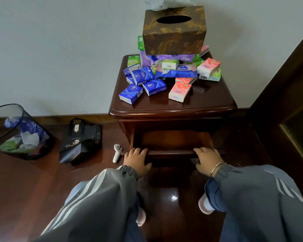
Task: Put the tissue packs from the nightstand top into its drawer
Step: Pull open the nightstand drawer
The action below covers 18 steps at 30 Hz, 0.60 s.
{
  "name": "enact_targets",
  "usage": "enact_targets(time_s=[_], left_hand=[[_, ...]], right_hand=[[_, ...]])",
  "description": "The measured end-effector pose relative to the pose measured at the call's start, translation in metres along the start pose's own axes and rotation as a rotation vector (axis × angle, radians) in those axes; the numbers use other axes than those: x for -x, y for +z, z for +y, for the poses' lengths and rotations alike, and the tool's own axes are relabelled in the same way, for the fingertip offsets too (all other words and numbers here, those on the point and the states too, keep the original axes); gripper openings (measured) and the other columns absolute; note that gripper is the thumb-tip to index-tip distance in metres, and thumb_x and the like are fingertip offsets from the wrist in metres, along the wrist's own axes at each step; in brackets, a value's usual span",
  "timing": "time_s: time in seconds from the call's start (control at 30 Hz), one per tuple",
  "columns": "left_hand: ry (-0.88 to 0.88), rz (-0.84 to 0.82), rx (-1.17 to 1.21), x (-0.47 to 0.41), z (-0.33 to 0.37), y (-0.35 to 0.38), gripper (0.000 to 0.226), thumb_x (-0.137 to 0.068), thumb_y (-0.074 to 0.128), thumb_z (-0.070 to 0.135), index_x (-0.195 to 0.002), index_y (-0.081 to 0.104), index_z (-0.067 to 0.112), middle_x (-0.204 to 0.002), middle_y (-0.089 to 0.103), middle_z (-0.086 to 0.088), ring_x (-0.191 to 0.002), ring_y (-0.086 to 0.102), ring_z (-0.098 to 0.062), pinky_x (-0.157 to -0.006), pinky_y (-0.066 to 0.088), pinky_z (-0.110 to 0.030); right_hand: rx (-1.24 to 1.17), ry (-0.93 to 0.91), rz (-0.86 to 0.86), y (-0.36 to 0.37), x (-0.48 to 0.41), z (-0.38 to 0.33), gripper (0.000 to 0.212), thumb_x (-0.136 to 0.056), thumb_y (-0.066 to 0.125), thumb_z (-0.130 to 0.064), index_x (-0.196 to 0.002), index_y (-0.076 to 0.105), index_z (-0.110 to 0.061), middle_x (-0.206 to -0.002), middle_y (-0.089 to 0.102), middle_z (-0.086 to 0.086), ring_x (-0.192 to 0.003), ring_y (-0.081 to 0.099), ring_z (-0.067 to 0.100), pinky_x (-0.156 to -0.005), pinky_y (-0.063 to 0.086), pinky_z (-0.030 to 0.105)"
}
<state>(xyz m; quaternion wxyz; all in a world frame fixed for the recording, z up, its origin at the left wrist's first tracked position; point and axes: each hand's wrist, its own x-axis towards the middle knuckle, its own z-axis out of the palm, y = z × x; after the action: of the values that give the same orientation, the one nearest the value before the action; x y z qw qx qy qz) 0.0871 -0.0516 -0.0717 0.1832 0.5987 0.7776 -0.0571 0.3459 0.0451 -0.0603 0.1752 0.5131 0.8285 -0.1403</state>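
Note:
Several tissue packs lie heaped on the dark wooden nightstand (173, 109): blue packs (130, 93) at the left front, pink packs (179, 91) at the right front, green and purple ones behind. A brown patterned tissue box (173, 37) sits on top of the heap. Below, the drawer (171, 151) is pulled out and its inside looks bare. My left hand (136, 158) grips the left part of the drawer's front edge, fingers curled over it. My right hand (208, 160), with a bracelet on the wrist, grips the right part of the same edge.
On the wooden floor to the left stand a black mesh waste bin (19, 133) with rubbish and a black paper bag (80, 142). A small white device (117, 152) lies beside the nightstand. Dark wooden furniture (287, 105) rises at the right. A pale wall is behind.

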Motion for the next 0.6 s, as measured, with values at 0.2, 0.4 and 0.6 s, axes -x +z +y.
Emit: enact_targets(time_s=[0.2,0.4,0.6], left_hand=[[-0.12,-0.198,0.093,0.011,0.002,-0.019,0.07,-0.082,0.033,0.077,-0.116,0.063,0.023,-0.112,0.063,-0.003,-0.112,0.054,-0.026,-0.085,0.044,-0.036],[-0.183,-0.439,0.072,0.046,-0.004,-0.001,0.088,-0.076,0.028,0.086,-0.114,0.066,0.016,-0.118,0.066,-0.006,-0.106,0.062,-0.024,-0.092,0.047,-0.035],[-0.197,-0.511,0.054,0.05,0.0,-0.004,0.083,-0.082,0.028,0.081,-0.127,0.059,0.018,-0.13,0.059,-0.005,-0.117,0.057,-0.024,-0.099,0.044,-0.037]], right_hand=[[-0.082,-0.085,-0.104,-0.012,0.018,0.014,0.037,-0.086,0.052,-0.048,-0.118,0.057,-0.03,-0.119,0.061,0.0,-0.108,0.056,0.021,-0.085,0.043,0.029],[-0.144,-0.148,-0.384,0.005,0.05,0.014,0.045,-0.085,0.048,-0.06,-0.094,0.068,-0.022,-0.095,0.065,0.0,-0.087,0.059,0.016,-0.077,0.045,0.031],[-0.136,-0.139,-0.441,0.002,0.058,0.012,0.046,-0.086,0.049,-0.058,-0.098,0.069,-0.018,-0.101,0.068,0.005,-0.094,0.062,0.021,-0.081,0.047,0.033]])
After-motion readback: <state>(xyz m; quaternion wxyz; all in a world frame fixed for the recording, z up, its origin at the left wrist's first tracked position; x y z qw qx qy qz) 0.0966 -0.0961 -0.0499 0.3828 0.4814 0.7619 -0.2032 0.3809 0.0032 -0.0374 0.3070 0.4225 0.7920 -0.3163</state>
